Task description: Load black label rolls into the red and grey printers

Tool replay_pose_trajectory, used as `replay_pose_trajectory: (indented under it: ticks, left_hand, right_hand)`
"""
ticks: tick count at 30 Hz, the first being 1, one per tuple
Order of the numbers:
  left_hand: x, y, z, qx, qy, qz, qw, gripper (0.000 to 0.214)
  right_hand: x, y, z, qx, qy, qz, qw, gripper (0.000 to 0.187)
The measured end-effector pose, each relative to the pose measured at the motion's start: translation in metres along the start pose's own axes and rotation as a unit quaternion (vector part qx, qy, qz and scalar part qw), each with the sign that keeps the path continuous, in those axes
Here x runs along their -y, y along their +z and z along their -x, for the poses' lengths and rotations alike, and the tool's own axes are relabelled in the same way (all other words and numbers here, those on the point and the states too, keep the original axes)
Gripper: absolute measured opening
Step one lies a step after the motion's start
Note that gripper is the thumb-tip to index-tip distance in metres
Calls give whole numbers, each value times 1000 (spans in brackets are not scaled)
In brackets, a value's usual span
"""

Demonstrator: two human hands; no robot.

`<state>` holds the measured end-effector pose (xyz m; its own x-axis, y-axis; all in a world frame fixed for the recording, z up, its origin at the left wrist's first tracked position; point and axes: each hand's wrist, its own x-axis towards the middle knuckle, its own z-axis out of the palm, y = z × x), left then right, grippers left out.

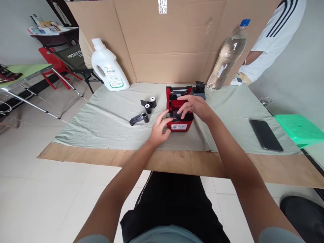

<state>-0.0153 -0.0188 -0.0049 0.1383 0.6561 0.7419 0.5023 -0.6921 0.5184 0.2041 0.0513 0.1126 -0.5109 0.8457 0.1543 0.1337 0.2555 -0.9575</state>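
Note:
A small red printer (179, 125) with its lid up stands on the grey cloth (101, 121) in front of me. My right hand (194, 106) reaches over its open bay, fingers curled on a dark roll or strip (177, 115) inside. My left hand (159, 128) rests against the printer's front left corner, fingers bent and touching the same dark piece. Left of the printer lie three small black rolls: one (152, 101), another (147, 108), and a third (144, 117) with a strip unwound.
A white detergent jug (107, 67) and a clear plastic bottle (227, 57) stand at the back against a cardboard wall (172, 40). A black phone (265, 134) lies on the right. A green stool (298, 130) and another person (273, 37) are at the right.

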Motion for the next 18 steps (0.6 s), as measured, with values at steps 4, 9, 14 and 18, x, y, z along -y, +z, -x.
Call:
replay_pose_trajectory:
  ticks: [4,9,14,18]
  left_hand:
    - [-8,-3,-4,42,5,1,999,32]
    - [-13,-5,-5,79,12,18,997,43]
    - [-12,-5,-5,85,5,30,996,45]
    - [-14,-5,-6,74,11,49,996,44]
  right_hand:
    - [11,-1,-25,-5,30,126,992,22]
    - [-4,2,-58,106,34,413,904,19]
    - [-19,4,-71,82,60,509,855,29]
    - [-18,-5,-69,89,69,488,866,32]
